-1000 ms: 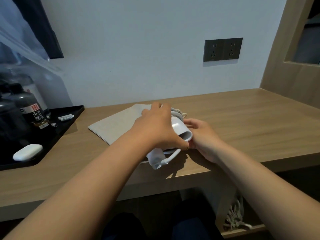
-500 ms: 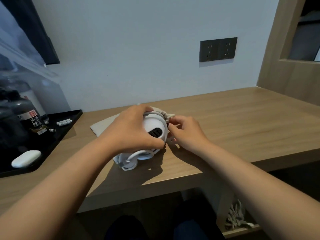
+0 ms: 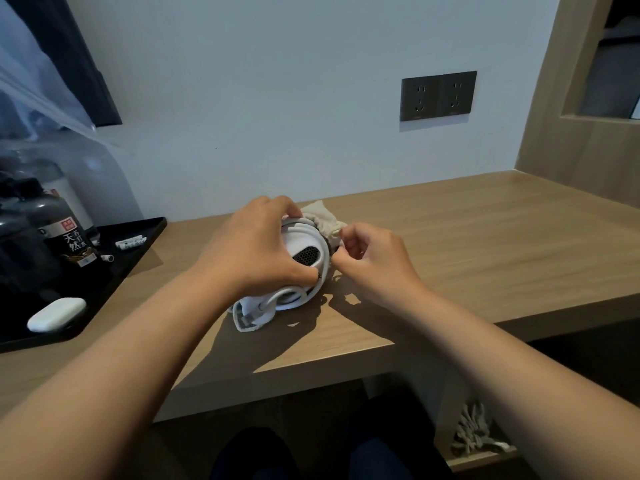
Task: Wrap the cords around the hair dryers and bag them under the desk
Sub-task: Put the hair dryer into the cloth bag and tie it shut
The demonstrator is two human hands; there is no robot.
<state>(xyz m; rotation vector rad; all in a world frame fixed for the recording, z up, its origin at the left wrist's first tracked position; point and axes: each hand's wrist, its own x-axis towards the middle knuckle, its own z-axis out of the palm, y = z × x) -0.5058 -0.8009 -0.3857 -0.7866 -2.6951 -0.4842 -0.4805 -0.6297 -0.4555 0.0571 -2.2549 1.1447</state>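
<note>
Desk (image 3: 485, 244): a long wooden top; every place below is given relative to it.
Tray (image 3: 138, 252): black, on the desk's left end, holding dark bottles and a small white case (image 3: 56, 314).
Socket plate (image 3: 438, 95): dark double plate on the wall above the desk's back edge.
Left hand (image 3: 254, 251): over the desk's middle, fingers curled round the white hair dryer from the left, thumb low near the grille.
Right hand (image 3: 372, 263): just right of the dryer on the desk, fingertips pinching the gathered edge of the cloth bag.
Hair dryer (image 3: 304, 252): resting on the desk's middle near the front edge, dark grille facing the camera, white cord (image 3: 313, 233) looped around its body (the plug end lies at the lower left).
Cloth bag (image 3: 323, 220): beige, bunched behind and right of the dryer on the desk.
Bundle (image 3: 476, 431): pale, tangled, on a low shelf under the desk's right side; I cannot tell what it is.
</note>
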